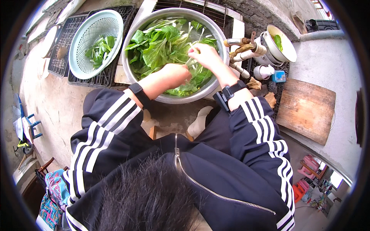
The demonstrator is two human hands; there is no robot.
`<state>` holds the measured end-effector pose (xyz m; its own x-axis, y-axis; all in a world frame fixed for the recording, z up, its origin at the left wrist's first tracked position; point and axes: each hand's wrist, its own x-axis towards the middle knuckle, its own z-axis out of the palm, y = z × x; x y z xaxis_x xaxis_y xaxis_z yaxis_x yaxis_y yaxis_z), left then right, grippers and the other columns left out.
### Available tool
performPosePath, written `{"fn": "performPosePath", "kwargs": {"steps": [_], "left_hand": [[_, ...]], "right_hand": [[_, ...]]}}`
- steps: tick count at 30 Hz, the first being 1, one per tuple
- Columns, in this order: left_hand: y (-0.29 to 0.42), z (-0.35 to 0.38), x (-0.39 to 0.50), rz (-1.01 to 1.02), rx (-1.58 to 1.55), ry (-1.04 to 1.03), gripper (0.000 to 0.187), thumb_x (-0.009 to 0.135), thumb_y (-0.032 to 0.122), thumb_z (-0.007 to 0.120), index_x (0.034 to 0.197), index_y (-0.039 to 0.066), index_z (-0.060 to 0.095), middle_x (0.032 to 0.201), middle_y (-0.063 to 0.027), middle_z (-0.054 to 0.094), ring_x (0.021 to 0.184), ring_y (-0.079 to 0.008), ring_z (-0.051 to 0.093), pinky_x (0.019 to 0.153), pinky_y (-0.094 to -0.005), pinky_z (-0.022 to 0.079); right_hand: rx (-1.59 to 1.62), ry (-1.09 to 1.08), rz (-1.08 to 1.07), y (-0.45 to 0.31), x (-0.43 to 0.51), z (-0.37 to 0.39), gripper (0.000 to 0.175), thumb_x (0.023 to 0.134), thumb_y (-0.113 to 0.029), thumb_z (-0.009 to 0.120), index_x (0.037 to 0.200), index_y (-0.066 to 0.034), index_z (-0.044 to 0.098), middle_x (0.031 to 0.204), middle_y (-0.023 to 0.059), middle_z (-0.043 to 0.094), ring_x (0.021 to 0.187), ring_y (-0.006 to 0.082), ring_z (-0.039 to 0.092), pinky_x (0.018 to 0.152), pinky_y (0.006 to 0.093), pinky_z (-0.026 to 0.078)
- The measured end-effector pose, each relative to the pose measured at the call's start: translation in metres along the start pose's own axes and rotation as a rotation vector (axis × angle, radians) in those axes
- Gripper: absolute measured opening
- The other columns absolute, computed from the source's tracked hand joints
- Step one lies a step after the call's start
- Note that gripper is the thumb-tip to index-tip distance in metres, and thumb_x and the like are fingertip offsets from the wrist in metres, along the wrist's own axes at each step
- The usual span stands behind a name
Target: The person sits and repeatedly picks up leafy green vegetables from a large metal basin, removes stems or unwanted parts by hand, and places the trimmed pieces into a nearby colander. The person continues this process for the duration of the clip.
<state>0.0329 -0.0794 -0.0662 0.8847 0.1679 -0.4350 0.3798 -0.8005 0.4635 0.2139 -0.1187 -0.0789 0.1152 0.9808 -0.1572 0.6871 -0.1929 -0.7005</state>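
Note:
A large metal basin [223, 43] holds water and many leafy greens [156, 52]. My right hand [202, 55] is over the basin's right half, its fingers closed on the pale stem of a leafy green. My left hand [176, 75] is lower, over the front middle of the basin, close to the same stems; its fingers are partly hidden and blurred, so its grip cannot be told. Left of the basin, a light green plastic colander [79, 46] holds a small heap of cut greens [101, 50].
Black plastic crates [115, 69] stand under the colander. Pipes with taps [242, 53] rise just right of the basin. Beyond them are a white enamel bowl [284, 53] with a leaf, a blue box [279, 76] and a wooden cutting board [307, 109] on a concrete ledge.

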Motion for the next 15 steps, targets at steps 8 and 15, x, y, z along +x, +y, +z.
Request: {"fn": "performPosePath", "kwargs": {"steps": [8,15], "left_hand": [[-0.022,-0.06,-0.022,0.035,-0.396,0.265,0.017,0.083,0.017,0.065,0.095,0.006,0.069,0.084,-0.0103,0.064,0.076,-0.0215,0.062,0.07,-0.0336,0.049],[-0.048,-0.101,-0.058,-0.179,-0.816,0.456,0.019,0.093,0.025,0.059,0.1,0.008,0.066,0.094,0.002,0.065,0.082,-0.0057,0.059,0.068,-0.0208,0.048]], "right_hand": [[-0.261,-0.322,0.082,0.0,0.014,0.029,0.033,0.073,-0.033,0.073,0.099,-0.0121,0.069,0.096,0.0147,0.068,0.092,0.0306,0.066,0.082,0.0386,0.051],[-0.262,-0.397,0.153,0.002,0.013,0.029,0.035,0.074,-0.034,0.076,0.102,-0.0137,0.071,0.092,0.0095,0.07,0.084,0.0251,0.067,0.079,0.0368,0.051]]}}
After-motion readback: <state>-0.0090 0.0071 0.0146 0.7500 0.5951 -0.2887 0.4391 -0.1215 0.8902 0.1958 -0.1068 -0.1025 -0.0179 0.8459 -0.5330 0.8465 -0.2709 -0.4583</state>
